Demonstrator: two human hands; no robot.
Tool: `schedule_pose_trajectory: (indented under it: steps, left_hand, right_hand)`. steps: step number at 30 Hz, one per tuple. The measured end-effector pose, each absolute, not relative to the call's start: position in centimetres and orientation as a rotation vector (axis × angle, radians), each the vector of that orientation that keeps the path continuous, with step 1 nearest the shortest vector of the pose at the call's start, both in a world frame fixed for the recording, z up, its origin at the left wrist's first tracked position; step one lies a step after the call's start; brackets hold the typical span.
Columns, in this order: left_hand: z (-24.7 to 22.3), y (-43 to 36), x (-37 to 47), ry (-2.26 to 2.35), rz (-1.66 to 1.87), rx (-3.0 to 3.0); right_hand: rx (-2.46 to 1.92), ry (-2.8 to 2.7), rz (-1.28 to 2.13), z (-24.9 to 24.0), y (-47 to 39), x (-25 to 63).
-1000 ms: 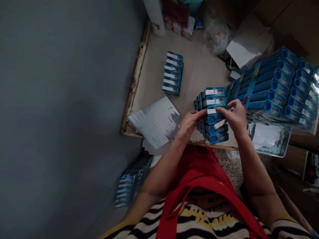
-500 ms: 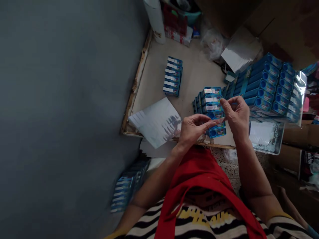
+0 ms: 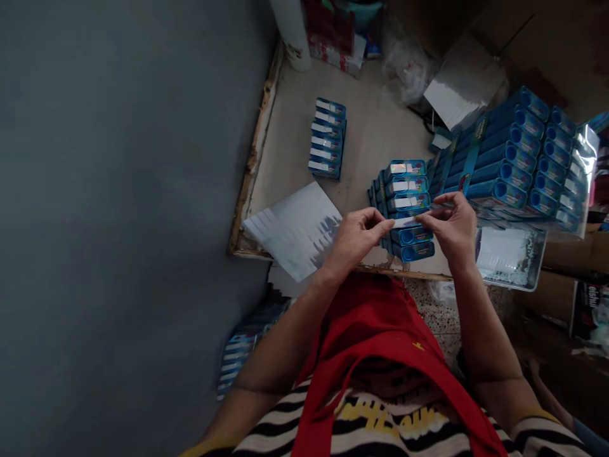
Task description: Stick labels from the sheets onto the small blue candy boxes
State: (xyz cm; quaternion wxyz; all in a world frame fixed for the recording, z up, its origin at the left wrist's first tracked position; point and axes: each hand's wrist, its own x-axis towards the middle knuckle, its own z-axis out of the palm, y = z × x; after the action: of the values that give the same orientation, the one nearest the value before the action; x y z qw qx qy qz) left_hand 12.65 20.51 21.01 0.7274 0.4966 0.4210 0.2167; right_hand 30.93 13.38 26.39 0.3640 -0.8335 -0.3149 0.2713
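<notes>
A narrow sticker strip is stretched between my two hands over the front of a stack of blue boxes. My left hand pinches its left end between thumb and finger. At the other end, the thumb and finger of my right hand close on the strip. White strips lie across the upper boxes of this stack, while the lower ones show a bare round blue spot. To the left, a sheet of labels rests on the table near my left hand.
A smaller stack of blue boxes with white strips stands farther back. Large bundled blue boxes rise on the right, above a clear tray. A grey wall borders the left; a plastic bag lies at the back.
The strip has moved up slightly and now lies level across a box in the middle of the stack. Both hands have come into line with it, still pinching its ends.
</notes>
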Motion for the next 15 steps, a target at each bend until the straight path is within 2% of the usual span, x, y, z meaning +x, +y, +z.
schedule_pose_trajectory:
  steps: [10,15]
  left_hand:
    - [19.0,20.3,12.9,0.979,0.484,1.063]
    - [17.1,19.8,14.2,0.958,0.486,0.958]
  right_hand:
    - [-2.154,-0.882,0.688,25.0,13.6,30.7]
    - [-2.223,-0.951,0.543,24.8,13.3,31.4]
